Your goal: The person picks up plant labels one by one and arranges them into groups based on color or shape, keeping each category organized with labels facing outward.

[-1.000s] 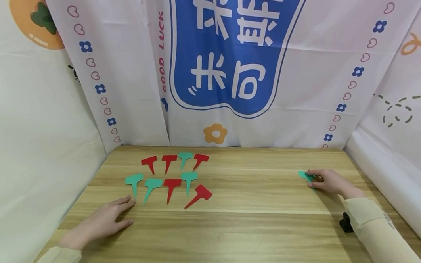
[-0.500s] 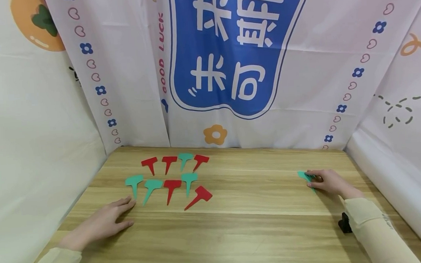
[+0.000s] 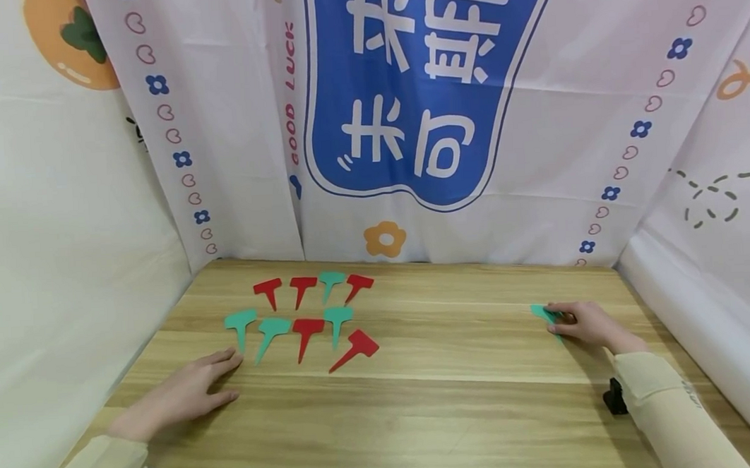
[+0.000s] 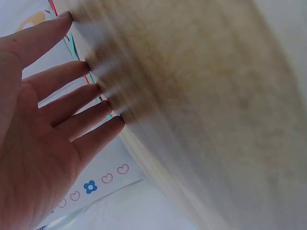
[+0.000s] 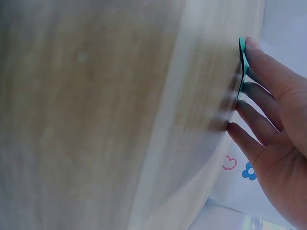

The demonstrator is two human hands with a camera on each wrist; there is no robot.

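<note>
On the right side of the table, a green T-shaped plant label (image 3: 538, 311) is partly covered by my right hand (image 3: 580, 322). Thumb and fingers pinch it; the right wrist view shows this label (image 5: 242, 60) edge-on at the fingertips, close to the wood. My left hand (image 3: 189, 389) rests on the table at the left with relaxed, spread fingers and holds nothing. Its fingertips lie just below the stem of a green label (image 3: 240, 322). Other labels lie flat in two rough rows, among them a red one (image 3: 308, 329) and a tilted red one (image 3: 358, 346).
The wooden table (image 3: 423, 422) meets a printed white curtain (image 3: 244, 163) at the back. White cloth sides (image 3: 63, 243) stand at left and right. Black wrist devices sit under both sleeves, such as the right one (image 3: 615, 397).
</note>
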